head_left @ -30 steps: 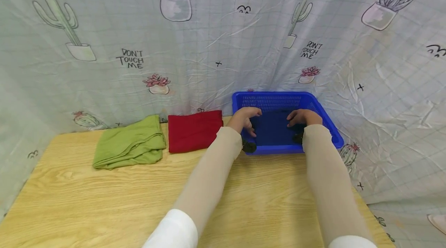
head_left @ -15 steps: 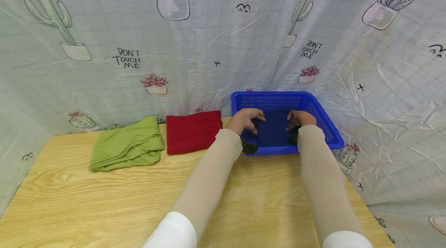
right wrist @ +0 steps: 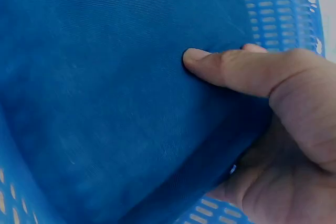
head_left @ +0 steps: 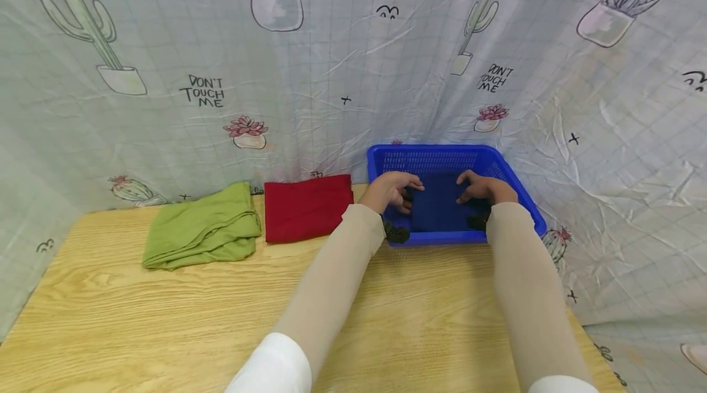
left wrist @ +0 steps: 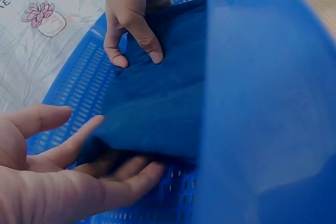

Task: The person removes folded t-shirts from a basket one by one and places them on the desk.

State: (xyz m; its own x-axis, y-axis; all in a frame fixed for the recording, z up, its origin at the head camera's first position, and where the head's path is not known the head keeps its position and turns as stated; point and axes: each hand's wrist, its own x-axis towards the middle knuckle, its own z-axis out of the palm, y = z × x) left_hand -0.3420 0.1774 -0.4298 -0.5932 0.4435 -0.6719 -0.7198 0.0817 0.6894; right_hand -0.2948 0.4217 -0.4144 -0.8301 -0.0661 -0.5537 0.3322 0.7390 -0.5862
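Note:
A folded dark blue cloth [head_left: 442, 202] lies in the blue plastic basket [head_left: 433, 237]. At its left edge, my left hand [head_left: 389, 190] grips the fabric; the left wrist view shows some fingers [left wrist: 142, 177] tucked beneath the edge and another on top. My right hand [head_left: 486, 188] holds the opposite edge. The thumb [right wrist: 231, 69] presses on top of the cloth in the right wrist view, with the other fingers mostly hidden under it. On the table, a folded red cloth [head_left: 306, 209] and a folded green cloth [head_left: 204, 227] lie left of the basket.
The wooden table [head_left: 166, 325] runs back to a patterned curtain [head_left: 342, 61] printed with cacti. Basket walls with slotted sides [head_left: 431, 163] stand around both hands. The curtain also hangs close on the right side.
My left hand has shifted slightly right, and the blue cloth's left edge with it. My right hand moved left, then back out to the right. The red and green cloths have stayed put.

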